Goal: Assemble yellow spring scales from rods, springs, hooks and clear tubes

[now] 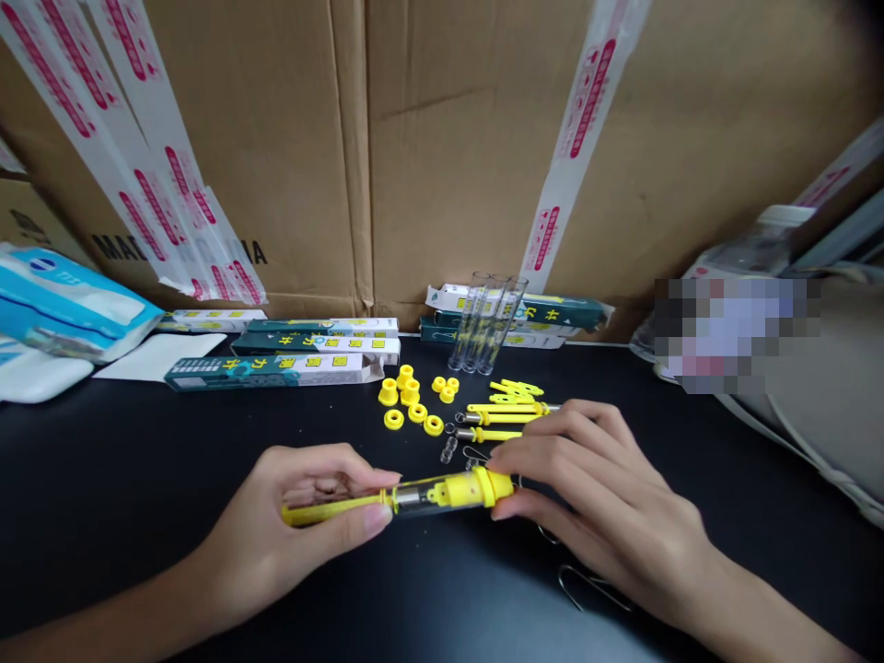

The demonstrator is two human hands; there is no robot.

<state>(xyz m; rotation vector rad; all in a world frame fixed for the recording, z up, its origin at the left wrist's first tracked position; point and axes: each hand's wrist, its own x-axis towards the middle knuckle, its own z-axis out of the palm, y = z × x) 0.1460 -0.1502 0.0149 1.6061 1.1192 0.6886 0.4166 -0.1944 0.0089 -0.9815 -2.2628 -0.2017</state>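
Held level between my two hands is a tubular spring scale [414, 495], a clear tube with yellow and metal parts inside. My left hand [304, 506] is closed around its left part, thumb and fingers pressing the tube. With thumb and fingertips, my right hand [594, 488] pinches the yellow cap [495, 485] at the right end. Just beyond it lie yellow rods with metal ends [497, 418], small springs [448, 448] and flat yellow pieces [515, 391]. Metal wire hooks [587, 582] lie below my right hand.
Behind are several yellow caps and rings [409, 391], upright clear tubes [476, 331], and printed narrow boxes [276, 370] before a cardboard carton [442, 157]. A blue-white package [75, 304] lies left. A plastic bottle [752, 249] and a grey bag [821, 396] stand right.
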